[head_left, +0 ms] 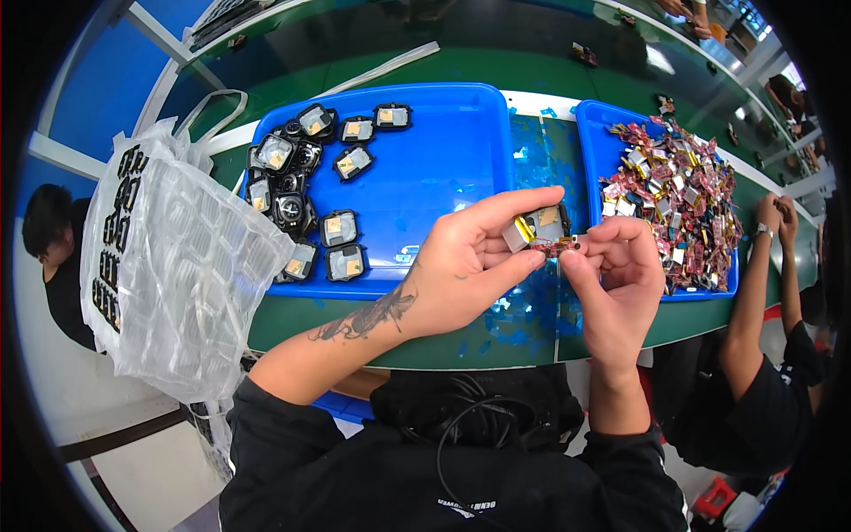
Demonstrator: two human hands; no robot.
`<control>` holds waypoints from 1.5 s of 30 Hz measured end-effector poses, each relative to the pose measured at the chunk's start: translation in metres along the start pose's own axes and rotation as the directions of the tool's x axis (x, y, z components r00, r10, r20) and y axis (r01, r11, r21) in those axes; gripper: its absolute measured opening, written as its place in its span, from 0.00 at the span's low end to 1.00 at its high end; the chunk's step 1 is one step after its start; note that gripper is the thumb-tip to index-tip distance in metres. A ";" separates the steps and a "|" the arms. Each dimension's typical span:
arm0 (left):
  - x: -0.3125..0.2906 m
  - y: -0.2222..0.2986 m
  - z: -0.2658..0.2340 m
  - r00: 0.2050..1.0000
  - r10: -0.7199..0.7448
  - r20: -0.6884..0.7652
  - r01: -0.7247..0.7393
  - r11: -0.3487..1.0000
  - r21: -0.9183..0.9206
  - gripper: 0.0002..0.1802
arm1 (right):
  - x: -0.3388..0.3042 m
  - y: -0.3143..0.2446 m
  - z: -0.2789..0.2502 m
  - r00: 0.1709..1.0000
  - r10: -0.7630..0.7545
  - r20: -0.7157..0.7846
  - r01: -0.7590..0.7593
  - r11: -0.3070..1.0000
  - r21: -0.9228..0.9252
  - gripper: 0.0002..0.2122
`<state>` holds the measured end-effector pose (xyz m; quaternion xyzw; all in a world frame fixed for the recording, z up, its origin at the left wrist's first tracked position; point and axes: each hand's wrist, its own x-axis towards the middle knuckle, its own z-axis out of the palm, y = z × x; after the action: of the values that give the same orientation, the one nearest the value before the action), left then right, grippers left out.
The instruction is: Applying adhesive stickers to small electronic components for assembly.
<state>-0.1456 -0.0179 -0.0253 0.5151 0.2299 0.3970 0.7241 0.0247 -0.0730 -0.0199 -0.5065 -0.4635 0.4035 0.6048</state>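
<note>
Both hands meet above the green table point(355, 324): the left hand point(461, 266) pinches a small grey module point(538, 227), the right hand point(616, 279) grips its red strip point(560, 246). Beyond lie a blue tray point(443, 151) of black units point(292, 191) and a second tray point(592, 124) heaped with red parts point(683, 199).

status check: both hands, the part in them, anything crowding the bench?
Left hand pinches small black module. Right hand pinches red flex piece against it. Blue trays behind, co-worker's arm at right, apart.
</note>
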 end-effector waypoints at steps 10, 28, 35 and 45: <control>-0.004 -0.005 0.006 0.993 0.110 -0.035 -0.098 0.962 0.255 0.21 | 0.005 0.002 0.004 0.997 -0.060 0.054 0.071 0.965 -0.251 0.21; 0.000 0.036 -0.112 0.833 0.550 -0.052 0.299 -0.370 0.879 0.12 | 0.238 0.021 0.009 0.966 0.202 0.161 -0.049 0.755 -0.654 0.21; -0.009 0.033 -0.119 0.923 0.325 -0.205 0.303 -0.288 0.909 0.18 | 0.279 0.060 0.001 0.978 0.126 0.168 0.114 0.355 -0.928 0.21; 0.013 0.032 -0.046 0.914 0.153 -0.376 -0.036 0.953 0.301 0.12 | 0.094 -0.009 0.047 0.709 0.208 0.674 -0.050 0.968 -0.246 0.11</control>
<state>-0.1828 0.0231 -0.0112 0.5349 0.4010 0.4898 0.5596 0.0024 0.0265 0.0064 -0.4102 -0.6593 0.5541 0.3002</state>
